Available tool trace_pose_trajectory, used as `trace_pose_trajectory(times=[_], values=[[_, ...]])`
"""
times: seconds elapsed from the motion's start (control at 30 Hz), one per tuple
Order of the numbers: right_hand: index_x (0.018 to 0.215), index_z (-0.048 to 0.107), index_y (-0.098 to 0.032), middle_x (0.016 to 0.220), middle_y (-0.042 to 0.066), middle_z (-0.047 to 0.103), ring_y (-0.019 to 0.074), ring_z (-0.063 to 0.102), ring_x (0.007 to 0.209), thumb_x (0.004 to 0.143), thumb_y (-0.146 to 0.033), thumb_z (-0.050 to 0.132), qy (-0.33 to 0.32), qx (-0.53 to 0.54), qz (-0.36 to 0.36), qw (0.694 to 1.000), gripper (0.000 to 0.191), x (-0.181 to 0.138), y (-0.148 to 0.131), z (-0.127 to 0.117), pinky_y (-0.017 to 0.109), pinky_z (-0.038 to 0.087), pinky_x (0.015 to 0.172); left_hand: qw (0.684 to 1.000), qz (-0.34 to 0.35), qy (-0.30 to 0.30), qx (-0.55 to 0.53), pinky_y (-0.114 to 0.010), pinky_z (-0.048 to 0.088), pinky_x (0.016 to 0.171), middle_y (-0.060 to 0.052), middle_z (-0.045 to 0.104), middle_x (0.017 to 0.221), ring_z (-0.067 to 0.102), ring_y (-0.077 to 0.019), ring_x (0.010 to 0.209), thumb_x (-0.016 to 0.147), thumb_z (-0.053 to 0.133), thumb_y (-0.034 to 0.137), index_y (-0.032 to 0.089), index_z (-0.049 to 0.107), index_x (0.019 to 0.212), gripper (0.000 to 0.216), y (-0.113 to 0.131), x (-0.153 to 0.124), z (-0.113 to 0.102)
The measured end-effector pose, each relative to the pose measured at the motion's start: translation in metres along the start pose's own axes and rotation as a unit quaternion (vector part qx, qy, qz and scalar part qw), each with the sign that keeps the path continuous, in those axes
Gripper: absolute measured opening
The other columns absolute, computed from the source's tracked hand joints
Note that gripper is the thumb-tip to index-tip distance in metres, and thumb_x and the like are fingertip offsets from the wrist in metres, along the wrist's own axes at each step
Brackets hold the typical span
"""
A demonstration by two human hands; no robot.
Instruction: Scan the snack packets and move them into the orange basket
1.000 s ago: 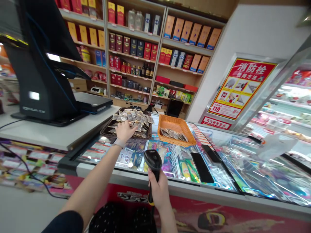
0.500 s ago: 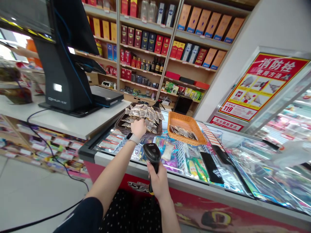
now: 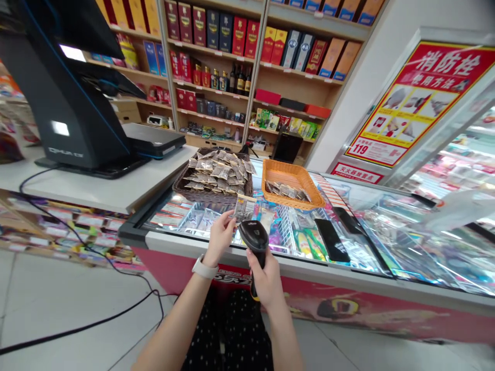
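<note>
Pinched in my left hand [image 3: 221, 238] is a small packet [image 3: 245, 207] with dark contents, held up just past the head of a barcode scanner. My right hand [image 3: 266, 275] is wrapped round the handle of that black barcode scanner [image 3: 253, 236], whose head points away from me toward the packet. Beyond my left hand, a dark brown wicker basket [image 3: 181, 191] holds a heap of similar small packets [image 3: 222, 172]. To its right sits an orange wicker basket [image 3: 315, 193] with a smaller pile of packets [image 3: 288, 190] in it.
Both baskets stand on a glass-topped freezer [image 3: 154, 241]. A black phone [image 3: 331, 240] lies on the glass at right. A checkout terminal [image 3: 77, 113] stands on the white counter [image 3: 112, 193] at left. A black cable [image 3: 88, 322] runs over the floor. Shelves of boxes rise behind.
My left hand has come out of the brown basket toward me with one packet, now beside the scanner. The scanner has shifted slightly right in view. The camera has tilted down.
</note>
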State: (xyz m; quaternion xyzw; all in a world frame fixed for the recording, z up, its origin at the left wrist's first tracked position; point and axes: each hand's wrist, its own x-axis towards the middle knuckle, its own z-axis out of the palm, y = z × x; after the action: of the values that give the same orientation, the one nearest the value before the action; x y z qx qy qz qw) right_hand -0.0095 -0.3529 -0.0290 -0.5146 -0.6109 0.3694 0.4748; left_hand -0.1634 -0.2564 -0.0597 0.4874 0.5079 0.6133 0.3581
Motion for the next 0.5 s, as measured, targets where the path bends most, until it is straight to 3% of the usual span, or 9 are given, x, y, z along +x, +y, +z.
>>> trace_pose_trajectory(times=[0.17, 0.5], values=[[0.108, 0.074, -0.016, 0.089, 0.006, 0.078, 0.0258, 0.069, 0.080, 0.092, -0.049, 0.059, 0.009, 0.003, 0.025, 1.000, 0.040, -0.010, 0.009, 0.000, 0.032, 0.051, 0.076, 1.000, 0.001, -0.005, 0.018, -0.030, 0.052, 0.066, -0.006, 0.072, 0.079, 0.066, -0.0184, 0.066, 0.086, 0.059, 0.036, 0.014, 0.062, 0.118, 0.038, -0.014, -0.017, 0.006], [0.108, 0.073, -0.017, 0.087, 0.007, 0.078, 0.0271, 0.070, 0.080, 0.093, -0.049, 0.057, 0.018, -0.022, 0.037, 0.999, 0.038, -0.012, 0.016, 0.004, 0.032, 0.049, 0.076, 0.993, 0.041, 0.008, 0.109, -0.032, 0.052, 0.071, -0.006, 0.073, 0.085, 0.069, -0.0198, 0.071, 0.092, 0.052, 0.030, 0.017, 0.061, 0.120, 0.032, -0.008, -0.024, 0.005]])
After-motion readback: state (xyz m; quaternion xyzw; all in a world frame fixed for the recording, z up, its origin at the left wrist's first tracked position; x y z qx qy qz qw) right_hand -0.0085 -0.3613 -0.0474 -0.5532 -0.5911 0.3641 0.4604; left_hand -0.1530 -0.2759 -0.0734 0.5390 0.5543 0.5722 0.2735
